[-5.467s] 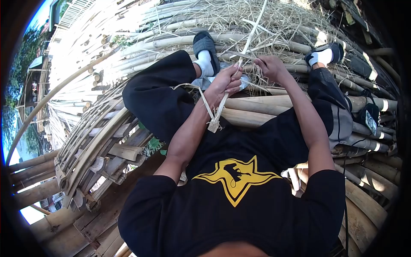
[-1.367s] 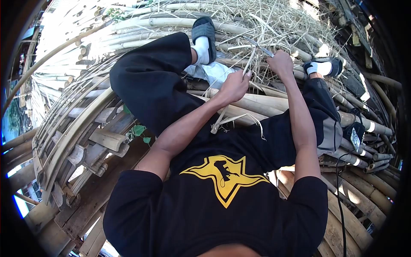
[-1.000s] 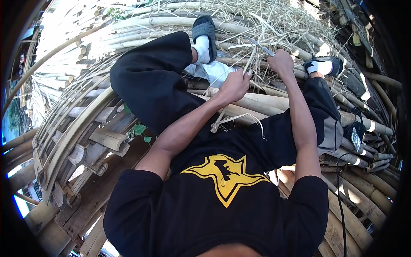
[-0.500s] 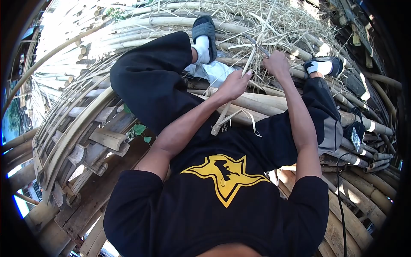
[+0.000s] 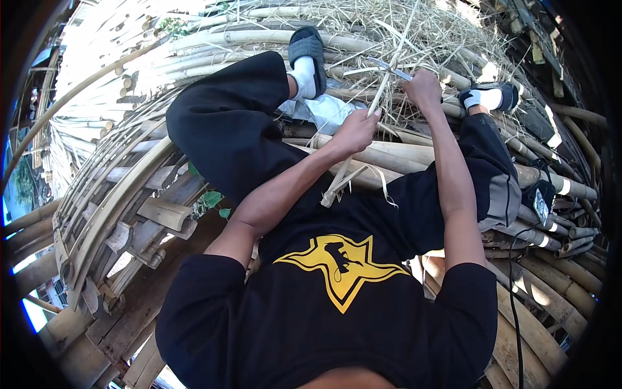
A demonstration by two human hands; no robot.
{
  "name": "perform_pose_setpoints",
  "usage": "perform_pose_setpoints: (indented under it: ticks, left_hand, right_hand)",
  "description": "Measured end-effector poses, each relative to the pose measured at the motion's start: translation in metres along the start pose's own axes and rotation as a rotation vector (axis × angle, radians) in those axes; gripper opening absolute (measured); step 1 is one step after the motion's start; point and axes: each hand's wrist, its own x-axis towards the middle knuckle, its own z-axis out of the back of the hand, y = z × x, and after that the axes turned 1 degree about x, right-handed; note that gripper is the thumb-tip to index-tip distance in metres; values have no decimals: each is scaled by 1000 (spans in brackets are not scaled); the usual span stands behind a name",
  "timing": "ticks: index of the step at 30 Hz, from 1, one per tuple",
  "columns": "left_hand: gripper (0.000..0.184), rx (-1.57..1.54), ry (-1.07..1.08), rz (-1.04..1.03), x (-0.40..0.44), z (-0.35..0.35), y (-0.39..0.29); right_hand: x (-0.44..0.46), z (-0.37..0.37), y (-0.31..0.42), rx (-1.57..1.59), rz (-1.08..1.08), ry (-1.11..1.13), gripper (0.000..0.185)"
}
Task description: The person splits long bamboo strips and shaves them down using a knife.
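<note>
My left hand (image 5: 355, 131) is closed around a long, pale bamboo strip (image 5: 383, 85). The strip slants from the top of the view down past my lap, where its lower end (image 5: 332, 194) is split and frayed. My right hand (image 5: 423, 89) is wrapped round a knife, its handle hidden in my fist. The knife's blade (image 5: 393, 69) points up and left and crosses the strip above my left hand. Whether the edge bites into the strip I cannot tell.
Thin shavings (image 5: 447, 39) lie heaped beyond my hands. A whitish plastic sheet (image 5: 329, 111) sits by my left foot. Bamboo poles (image 5: 402, 154) run beneath my legs. Stacked split bamboo (image 5: 162, 214) rises at left. A black cord (image 5: 516, 305) hangs at right from a small device (image 5: 539, 204).
My right hand has shifted slightly up and right with the knife, and more of the blade shows. My left hand stays nearly in place on the strip.
</note>
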Motion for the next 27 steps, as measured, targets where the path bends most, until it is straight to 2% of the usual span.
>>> perform_pose_setpoints:
  ticks: [6,9,11,13,16,18,22,27]
  left_hand:
    - [35,126,-14,-66,3,2,1]
    - [36,91,35,-19,-3,3,-1]
    - [35,118,22,-97,1,3,-1]
    - [35,112,37,-40,-1,3,-4]
    - [32,173,-31,-109,8,9,8]
    - [31,112,-14,-84,6,12,3]
    - [30,25,-14,-47,-1,12,-5]
    - [31,41,-44,-72,8,14,3]
  right_hand:
    - [2,6,-5,-45,0,-92,31]
    - [7,16,-17,-28,-36,-76,33]
    - [12,17,-17,-11,-61,-51,36]
    - [7,13,-15,-48,-89,-40,37]
    - [7,14,-10,-53,-72,90,37]
    - [8,11,-10,10,-70,248,39]
    - [-2,10,-1,111,-41,368,40]
    - [-19,17,20,37,-13,328,36]
